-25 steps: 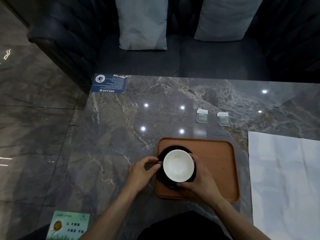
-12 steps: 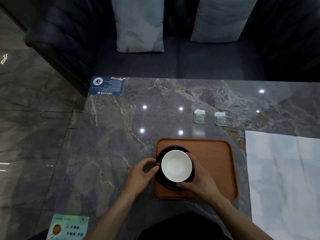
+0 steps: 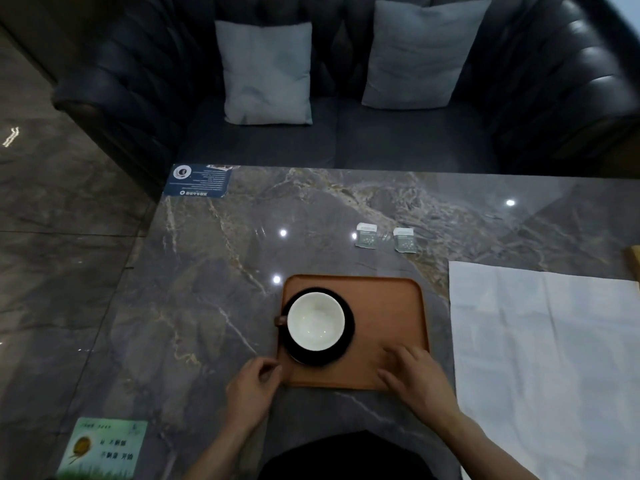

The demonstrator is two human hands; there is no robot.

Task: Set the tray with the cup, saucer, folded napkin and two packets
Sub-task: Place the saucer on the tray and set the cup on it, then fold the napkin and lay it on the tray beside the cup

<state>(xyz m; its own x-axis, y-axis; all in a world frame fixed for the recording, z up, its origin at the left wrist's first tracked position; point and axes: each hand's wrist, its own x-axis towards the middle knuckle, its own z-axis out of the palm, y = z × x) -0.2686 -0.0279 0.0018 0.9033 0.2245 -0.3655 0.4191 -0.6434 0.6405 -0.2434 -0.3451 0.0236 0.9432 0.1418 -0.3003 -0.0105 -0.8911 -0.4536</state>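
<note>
- The cup (image 3: 316, 322), white inside with a brown handle pointing left, stands on the dark saucer (image 3: 347, 336) in the left half of the orange tray (image 3: 388, 306); the right half of the tray is bare
- The left hand (image 3: 251, 388) sits at the tray's near left corner, on the marble table (image 3: 214, 271), fingers loosely curled with thumb and forefinger close together; it grasps nothing, and whether it touches the tray's edge I cannot tell
- The right hand (image 3: 417, 377) lies over the tray's near right corner, fingers spread and slack, holding nothing; cup and saucer are up and to its left, apart from it
- The two packets (image 3: 385, 238) lie side by side on the table beyond the tray's far right corner, well apart from both hands; nothing stands between them and the tray
- The napkin (image 3: 540, 358), white, lies spread flat with creases, just right of the tray and close beside the right hand
- A blue card (image 3: 197, 180) rests at the table's far left corner; a green card (image 3: 104, 448) at the near left; a dark sofa (image 3: 346, 140) with two grey cushions (image 3: 268, 72) stands behind the table
</note>
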